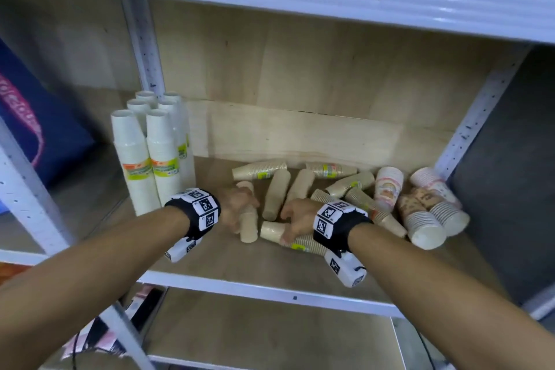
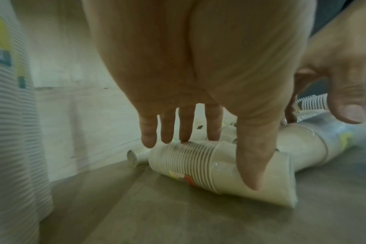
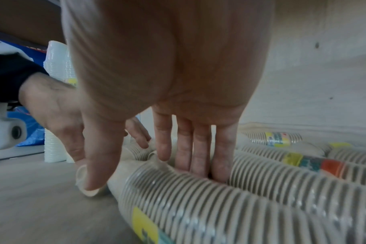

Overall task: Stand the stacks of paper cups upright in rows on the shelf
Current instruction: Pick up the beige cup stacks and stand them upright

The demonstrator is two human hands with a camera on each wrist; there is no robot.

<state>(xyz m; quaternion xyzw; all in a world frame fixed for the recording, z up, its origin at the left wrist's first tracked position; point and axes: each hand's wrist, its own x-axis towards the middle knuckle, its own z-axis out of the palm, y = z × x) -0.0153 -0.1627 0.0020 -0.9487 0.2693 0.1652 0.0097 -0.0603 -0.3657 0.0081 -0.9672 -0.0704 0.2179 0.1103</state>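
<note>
Left hand: my left hand reaches down over a short wrapped stack of beige paper cups lying on its side; fingers straight, tips touching its ribbed rims, thumb across the front, nothing gripped.
Right hand: my right hand has straight fingers pressed behind a long wrapped stack of beige cups with a yellow label, thumb spread over its narrow end.
Wrist views only: the plastic wrap and each rim show close up; from the head they blur.
Head view only: six tall white cup stacks stand upright in two rows at the left.
Fallen stacks: more beige stacks lie jumbled mid-shelf; pink-patterned ones lean at the right.
Shelf: a wooden board in a white metal frame holds them all.
</note>
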